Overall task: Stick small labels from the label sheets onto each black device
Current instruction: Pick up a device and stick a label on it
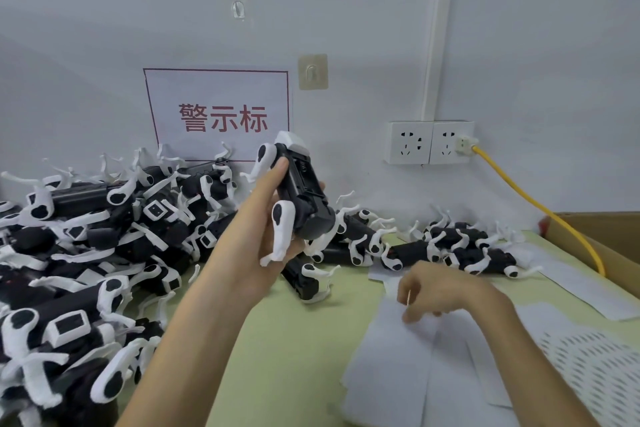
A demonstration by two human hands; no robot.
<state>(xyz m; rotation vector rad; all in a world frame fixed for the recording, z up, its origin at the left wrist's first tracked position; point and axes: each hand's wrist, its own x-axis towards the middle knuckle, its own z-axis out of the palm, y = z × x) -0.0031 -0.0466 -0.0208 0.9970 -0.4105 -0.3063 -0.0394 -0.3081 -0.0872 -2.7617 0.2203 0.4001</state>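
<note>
The step in hand is judged to be the taking of a label. One black device is gripped in the left hand and held raised above the bench, fingers curled round its body and a recessed black face turned towards the camera. The right hand is lowered onto the label sheets, its fingers curled, and a thin pale sliver, taken to be a small label, is pinched between thumb and forefinger. Whether it is wholly freed from its backing cannot be told. The next move calls for the label to be carried across to the raised device, laid square on a flat black face and pressed down, with the device held steady. The bench is covered in pale green. A heap of devices is piled at the left and a row of devices is laid along the wall at the right. A further sheet, marked with rows of small dashes, is spread near the right edge. On the pale wall a red-framed sign, two hooks and a pair of sockets are fixed. A yellow cable is plugged into the right socket and led down beside a cardboard box.
</note>
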